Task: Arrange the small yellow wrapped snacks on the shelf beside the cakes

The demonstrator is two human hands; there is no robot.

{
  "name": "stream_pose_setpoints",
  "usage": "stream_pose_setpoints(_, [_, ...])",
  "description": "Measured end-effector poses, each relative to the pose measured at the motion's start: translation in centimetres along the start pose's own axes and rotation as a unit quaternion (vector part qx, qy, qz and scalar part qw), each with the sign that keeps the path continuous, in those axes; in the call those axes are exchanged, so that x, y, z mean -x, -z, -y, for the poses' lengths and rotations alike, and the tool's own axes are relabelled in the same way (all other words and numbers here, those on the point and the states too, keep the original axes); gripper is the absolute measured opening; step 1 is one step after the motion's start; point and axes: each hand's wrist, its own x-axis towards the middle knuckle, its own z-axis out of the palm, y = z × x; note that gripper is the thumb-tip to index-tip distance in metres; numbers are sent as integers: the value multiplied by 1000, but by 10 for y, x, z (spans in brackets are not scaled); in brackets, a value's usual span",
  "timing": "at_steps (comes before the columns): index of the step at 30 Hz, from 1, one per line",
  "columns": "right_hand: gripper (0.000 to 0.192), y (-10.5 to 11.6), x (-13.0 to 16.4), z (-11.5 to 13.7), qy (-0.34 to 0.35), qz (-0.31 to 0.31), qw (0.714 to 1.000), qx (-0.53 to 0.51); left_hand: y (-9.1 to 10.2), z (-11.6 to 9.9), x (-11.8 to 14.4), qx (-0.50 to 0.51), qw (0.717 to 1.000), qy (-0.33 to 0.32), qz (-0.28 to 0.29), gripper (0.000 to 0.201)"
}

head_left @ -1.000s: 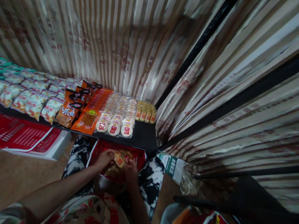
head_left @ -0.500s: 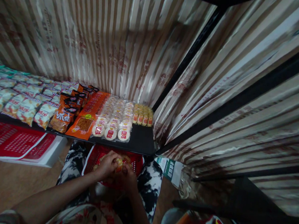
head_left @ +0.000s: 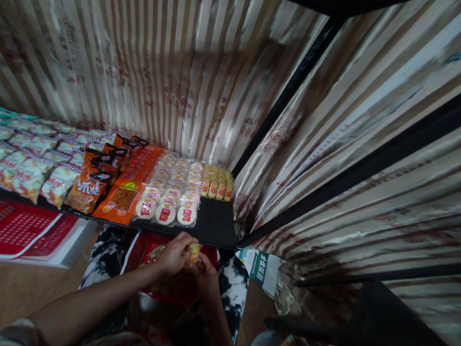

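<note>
Above a red plastic basket [head_left: 129, 258] between my knees, my left hand [head_left: 175, 255] pinches a small yellow-wrapped snack [head_left: 194, 253]. My right hand [head_left: 206, 276] has its fingers closed at the snack's lower end. More small packs lie in the basket, partly hidden by my hands and forearms. Just beyond, on a black shelf [head_left: 215, 220], small yellow packs [head_left: 217, 183] with red labels stand in rows at the right end. Beside them are rows of round white wrapped crackers [head_left: 165, 213].
Orange stick-snack bags [head_left: 121, 198], dark orange bags [head_left: 87, 190] and white chip bags [head_left: 28, 177] line the shelf leftward. Another red basket [head_left: 11, 232] is below left. Black frame bars [head_left: 289, 94] and striped cloth [head_left: 175, 66] enclose the back and right. Red packages sit lower right.
My hands have risen slightly toward the shelf edge and moved a little right with the yellow-wrapped snack. The view has shifted a little, so the shelf appears lower and farther left.
</note>
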Motion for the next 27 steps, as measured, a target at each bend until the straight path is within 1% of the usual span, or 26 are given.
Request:
stream_pose_setpoints(2, [34,3,-2,5,0,-17,1000,-5,-3,-3,-3,6,1000,-3,-11,34])
stream_pose_setpoints(5, [35,9,-7,14,-6,-34,999,-4,-7,-6,-9,25,999,-27,-39,37])
stream_pose_setpoints(8, [35,15,-14,20,-13,-48,999,-9,-11,-11,-13,32,997,-45,-58,35])
stream_pose_setpoints(11, [34,21,-24,20,-17,-69,997,-19,-15,-15,-17,25,996,-49,-72,34])
stream_pose_setpoints(15, [36,26,-39,20,-21,-94,995,-26,-26,-12,-20,10,996,-45,-77,38])
stream_pose_setpoints(18, [36,28,-51,24,-16,-116,993,-20,-32,-10,-25,11,997,-26,-74,42])
stream_pose_setpoints(21, [38,30,-63,29,-11,-143,990,0,-33,-16,-34,32,997,5,-68,43])
stream_pose_setpoints(24, [39,33,-75,31,-4,-150,989,20,-34,-21,-45,66,994,56,-71,41])
stream_pose_setpoints(27, [39,36,-88,31,-2,-166,984,56,-39,-22,-58,85,988,106,-74,43])
